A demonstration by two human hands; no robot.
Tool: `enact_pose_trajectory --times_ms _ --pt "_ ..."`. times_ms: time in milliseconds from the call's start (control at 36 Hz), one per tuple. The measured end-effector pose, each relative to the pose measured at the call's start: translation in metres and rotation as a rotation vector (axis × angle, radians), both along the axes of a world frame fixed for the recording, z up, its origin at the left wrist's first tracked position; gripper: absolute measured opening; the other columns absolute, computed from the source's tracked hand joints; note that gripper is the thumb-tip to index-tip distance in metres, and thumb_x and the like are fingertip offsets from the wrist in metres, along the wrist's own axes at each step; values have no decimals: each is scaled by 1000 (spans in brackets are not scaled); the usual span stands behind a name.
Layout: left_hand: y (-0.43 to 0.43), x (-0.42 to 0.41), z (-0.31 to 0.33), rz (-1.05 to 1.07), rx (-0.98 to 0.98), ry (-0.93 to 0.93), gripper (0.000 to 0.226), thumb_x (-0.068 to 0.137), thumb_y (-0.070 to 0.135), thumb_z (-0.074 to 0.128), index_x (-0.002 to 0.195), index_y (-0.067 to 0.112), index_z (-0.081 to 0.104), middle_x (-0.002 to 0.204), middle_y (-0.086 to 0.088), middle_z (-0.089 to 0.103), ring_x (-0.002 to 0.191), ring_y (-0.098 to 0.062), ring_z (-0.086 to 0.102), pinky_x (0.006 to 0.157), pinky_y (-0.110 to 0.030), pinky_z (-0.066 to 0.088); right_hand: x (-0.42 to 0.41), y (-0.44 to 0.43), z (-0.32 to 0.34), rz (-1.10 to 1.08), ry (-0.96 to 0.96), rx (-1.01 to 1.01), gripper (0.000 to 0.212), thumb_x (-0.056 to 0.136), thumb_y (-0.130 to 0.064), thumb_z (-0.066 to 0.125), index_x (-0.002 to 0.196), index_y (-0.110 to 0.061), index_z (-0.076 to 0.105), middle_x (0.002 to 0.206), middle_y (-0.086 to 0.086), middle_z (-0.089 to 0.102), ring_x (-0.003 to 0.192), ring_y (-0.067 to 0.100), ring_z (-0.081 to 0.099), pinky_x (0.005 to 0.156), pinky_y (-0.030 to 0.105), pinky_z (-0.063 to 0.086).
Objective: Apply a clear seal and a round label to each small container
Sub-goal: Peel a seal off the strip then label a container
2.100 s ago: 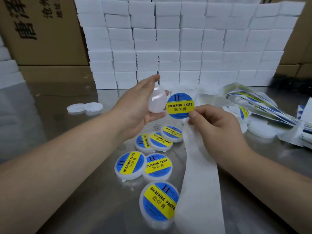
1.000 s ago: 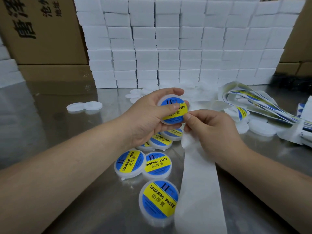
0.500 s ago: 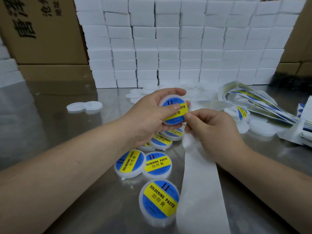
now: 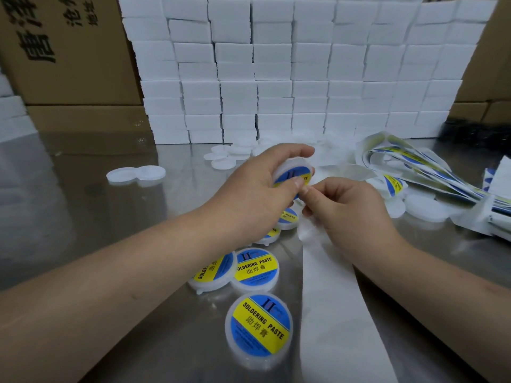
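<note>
My left hand (image 4: 257,189) grips a small round white container (image 4: 293,172) above the table, its thumb pressing on the blue and yellow round label on top. My right hand (image 4: 348,211) is just right of it, fingers curled, thumb and forefinger pinched at the container's lower right edge; what they pinch is too small to tell. A white backing strip (image 4: 337,313) runs from under my right hand to the near edge. Several labelled containers (image 4: 258,326) lie on the steel table below my hands.
Unlabelled white containers lie at the left (image 4: 135,174), behind my hands (image 4: 224,158) and at the right (image 4: 425,208). A tangle of label strip (image 4: 414,167) lies at the right. A wall of white boxes (image 4: 304,73) and cardboard cartons (image 4: 63,51) closes the back.
The round label went from my right hand onto the container in my left. Since then the container has tilted away and lowered slightly, and my right fingertips stay at its edge.
</note>
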State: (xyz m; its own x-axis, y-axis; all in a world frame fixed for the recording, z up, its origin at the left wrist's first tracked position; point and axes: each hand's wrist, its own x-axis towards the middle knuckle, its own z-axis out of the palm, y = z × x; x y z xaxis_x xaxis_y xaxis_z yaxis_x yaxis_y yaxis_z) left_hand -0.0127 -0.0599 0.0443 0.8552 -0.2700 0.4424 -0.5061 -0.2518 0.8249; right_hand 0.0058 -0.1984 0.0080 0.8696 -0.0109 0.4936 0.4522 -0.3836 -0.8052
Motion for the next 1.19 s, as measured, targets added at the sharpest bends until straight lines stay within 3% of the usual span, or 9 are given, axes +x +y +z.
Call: enact_pose_trajectory --times_ms 139,306,528,583,750,861,972,1056,1194 --pt "1 1 4 -15 -113 41 37 91 3 45 97 40 45 96 9 62 85 -8 67 69 -26 57 3 -4 -1 -74 -21 -21 51 68 -55 60 53 -7 53 38 -7 43 36 4 35 37 13 26" --pt "2 0 6 18 -193 110 30 93 2 39 91 31 46 96 -9 62 66 -22 69 60 -28 58 -1 -1 0 44 -9 63 40 76 -48 40 60 -16 58 60 -6 63 59 5 52 60 21 39" --pt "1 3 -5 73 27 22 18 94 27 45 90 44 48 54 8 56 37 -6 52 42 -24 47 -3 -1 2 64 -64 -46 50 76 -53 43 72 -5 56 61 0 59 58 12 51 60 34 40" --pt "2 2 -5 75 10 1 20 94 25 45 89 44 49 59 9 54 38 -2 52 39 -18 43 -3 1 2 65 -89 -74 49 76 -51 45 73 -4 56 68 15 59 62 26 49 60 40 42" --pt "7 10 -8 155 49 -90 20 93 26 47 82 42 54 67 21 59 55 7 53 51 -9 37 -4 7 2 66 -88 -124 55 75 -53 45 74 0 58 67 16 61 64 31 54 62 44 45" --pt "8 10 -9 176 127 -169 20 91 32 49 77 44 56 67 29 59 68 9 56 61 -7 41 -5 6 3 128 -44 -13 70 72 -70 45 62 -2 54 47 -1 49 47 9 42 52 28 37" --pt "10 10 -9 211 172 -201 25 90 32 52 69 45 55 71 24 62 72 4 56 65 -14 43 -4 5 4 96 -68 -47 71 66 -68 40 59 3 49 48 0 36 45 8 29 43 23 24" --pt "11 9 -6 243 219 -203 25 89 33 51 67 41 56 71 13 62 70 0 57 64 -20 45 -3 5 0 101 -77 -64 67 71 -66 37 56 -1 50 44 -4 37 43 6 31 43 22 26" --pt "20 22 -2 355 364 -107 27 88 35 54 62 39 55 78 13 56 73 0 51 61 -7 35 2 -1 0 62 -50 45 58 83 -57 37 48 -16 58 54 4 58 50 8 50 52 16 38"
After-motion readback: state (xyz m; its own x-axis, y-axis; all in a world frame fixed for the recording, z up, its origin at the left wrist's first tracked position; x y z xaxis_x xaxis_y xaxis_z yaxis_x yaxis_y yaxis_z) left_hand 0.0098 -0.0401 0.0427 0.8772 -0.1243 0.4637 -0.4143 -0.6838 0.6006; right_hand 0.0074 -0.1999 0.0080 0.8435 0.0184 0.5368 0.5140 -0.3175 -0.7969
